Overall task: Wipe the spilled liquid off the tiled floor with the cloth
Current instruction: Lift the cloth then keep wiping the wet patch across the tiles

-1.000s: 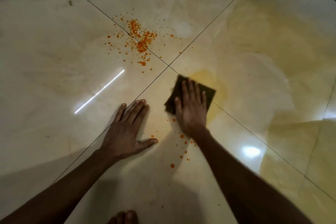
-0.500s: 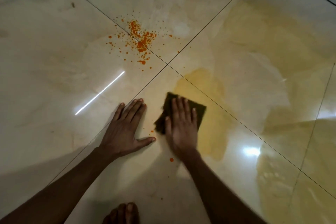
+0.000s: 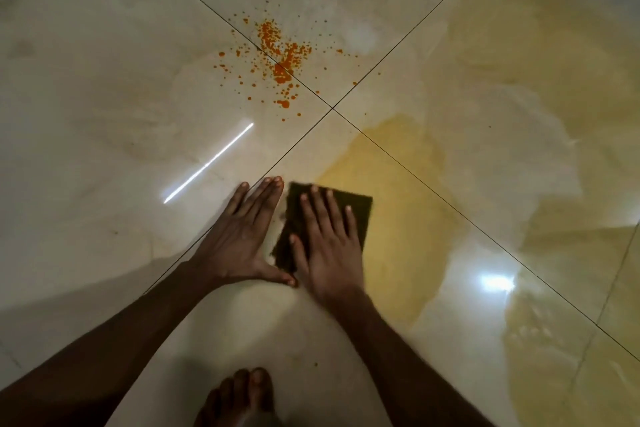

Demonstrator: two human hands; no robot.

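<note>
Mid-wipe: right hand (image 3: 329, 253), fingers flat, presses the cloth (image 3: 360, 208); left hand (image 3: 242, 236) lies released. Next, reach the far orange spatter (image 3: 280, 55).

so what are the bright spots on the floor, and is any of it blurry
Head view: the thin white streak and the round white glare patch are lamp reflections on the glossy beige tiled floor; the arms cast soft shadows toward the bottom edge; the dark square cloth under the right hand looks slightly smeared along its left edge, while the orange splatter stays fairly sharp.

Glossy cream tiled floor (image 3: 104, 87), light reflections
</note>
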